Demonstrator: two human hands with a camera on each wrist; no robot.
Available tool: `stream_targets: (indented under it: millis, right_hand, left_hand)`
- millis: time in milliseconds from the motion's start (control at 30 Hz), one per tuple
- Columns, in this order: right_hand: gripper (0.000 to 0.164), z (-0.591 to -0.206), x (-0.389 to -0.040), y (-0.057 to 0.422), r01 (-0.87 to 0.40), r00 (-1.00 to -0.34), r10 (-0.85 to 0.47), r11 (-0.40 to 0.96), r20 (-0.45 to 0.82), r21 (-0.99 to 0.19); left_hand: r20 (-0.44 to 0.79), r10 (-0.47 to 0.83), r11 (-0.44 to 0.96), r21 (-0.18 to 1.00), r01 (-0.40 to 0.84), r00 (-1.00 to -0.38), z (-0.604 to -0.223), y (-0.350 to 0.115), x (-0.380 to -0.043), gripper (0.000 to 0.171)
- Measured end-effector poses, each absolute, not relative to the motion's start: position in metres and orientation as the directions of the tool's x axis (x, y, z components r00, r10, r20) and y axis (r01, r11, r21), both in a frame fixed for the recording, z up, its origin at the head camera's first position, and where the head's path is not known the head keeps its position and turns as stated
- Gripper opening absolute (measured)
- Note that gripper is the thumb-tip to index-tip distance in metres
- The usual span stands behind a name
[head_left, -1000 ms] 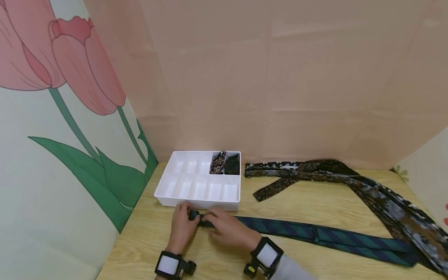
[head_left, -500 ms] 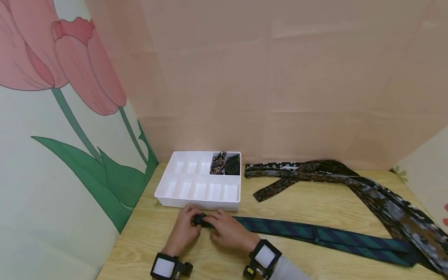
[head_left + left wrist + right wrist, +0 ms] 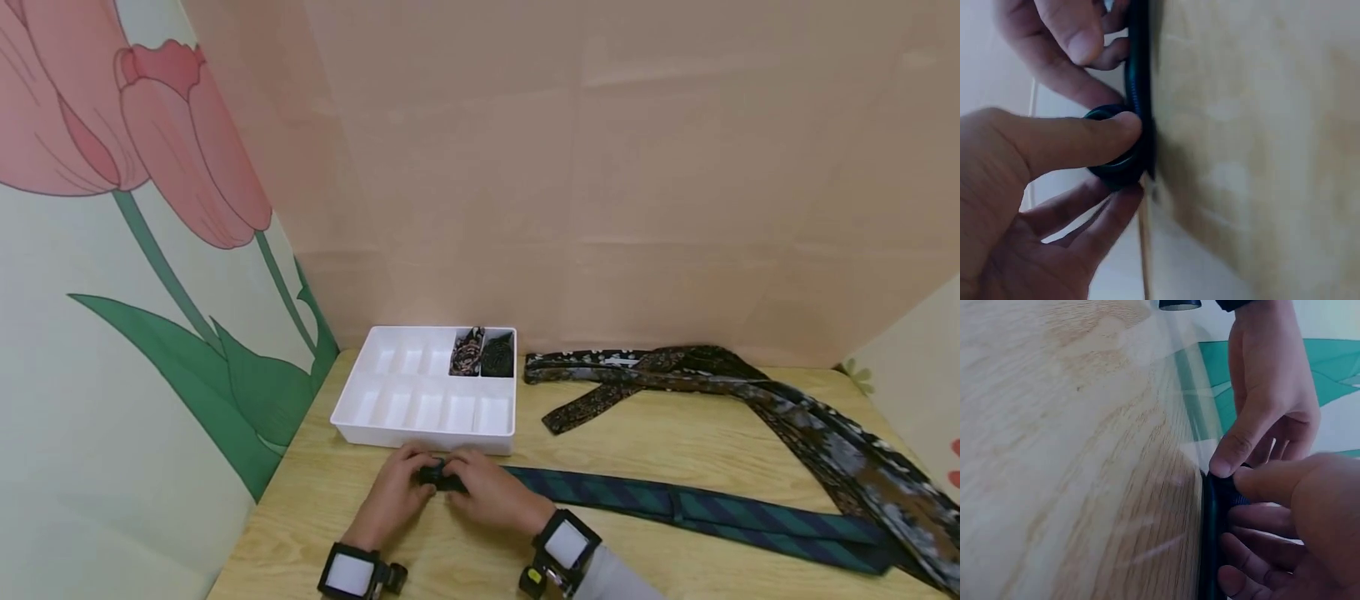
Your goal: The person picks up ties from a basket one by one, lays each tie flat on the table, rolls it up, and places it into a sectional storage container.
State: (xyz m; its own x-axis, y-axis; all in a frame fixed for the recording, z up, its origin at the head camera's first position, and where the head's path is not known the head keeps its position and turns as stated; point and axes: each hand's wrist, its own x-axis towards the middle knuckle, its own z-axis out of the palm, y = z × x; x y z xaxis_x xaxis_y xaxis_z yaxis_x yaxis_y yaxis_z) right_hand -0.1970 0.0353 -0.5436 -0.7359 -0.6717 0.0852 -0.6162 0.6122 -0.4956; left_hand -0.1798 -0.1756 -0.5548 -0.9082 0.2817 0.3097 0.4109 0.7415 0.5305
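A green and navy striped necktie point(image 3: 600, 489) lies lengthwise along the table, its left end wound into a small tight roll point(image 3: 1122, 177). My left hand point(image 3: 392, 493) grips this roll, thumb across one face and fingers on the other, as the left wrist view shows. Close against it, my right hand point(image 3: 495, 493) holds the tie just where the roll meets the flat strip. In the right wrist view the right thumb is at the roll and the other fingers bend beside the strip. Both hands partly cover the roll.
Behind the hands stands a white divided tray point(image 3: 420, 437). Two of its back-right compartments hold a rolled patterned tie point(image 3: 467, 353) and a rolled dark tie point(image 3: 497, 356). Several floral ties point(image 3: 667, 375) stretch along the back and right, meeting the striped tie's right end.
My left hand has shifted slightly right and turned over the roll, drawing closer to the right hand. The right hand's fingers have closed in around the roll. Tray and other ties stay put.
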Motion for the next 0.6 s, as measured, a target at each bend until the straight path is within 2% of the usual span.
stream_targets:
  millis: [200,300,433,600]
  right_hand:
    - [0.026,-0.546,-0.199,0.029,-0.552,-0.8,-0.583,0.627,0.139,-0.55]
    - [0.03,-0.547,-0.199,0.024,-0.544,-0.822,-0.544,0.66,0.169,-0.518]
    - [0.029,-0.548,-0.199,0.021,-0.515,-0.844,-0.515,0.701,0.149,-0.494]
    - [0.035,-0.548,-0.197,0.023,-0.494,-0.852,-0.511,0.717,0.112,-0.491]
  left_hand:
    - [0.303,0.333,0.729,0.518,0.448,-0.893,-0.55,-0.175,-0.18,0.032]
    - [0.241,0.316,0.74,0.542,0.397,-0.918,-0.547,-0.174,-0.182,0.033]
    - [0.188,0.294,0.752,0.56,0.349,-0.937,-0.546,-0.173,-0.183,0.036]
    - [0.19,0.337,0.745,0.545,0.384,-0.922,-0.547,-0.175,-0.182,0.036]
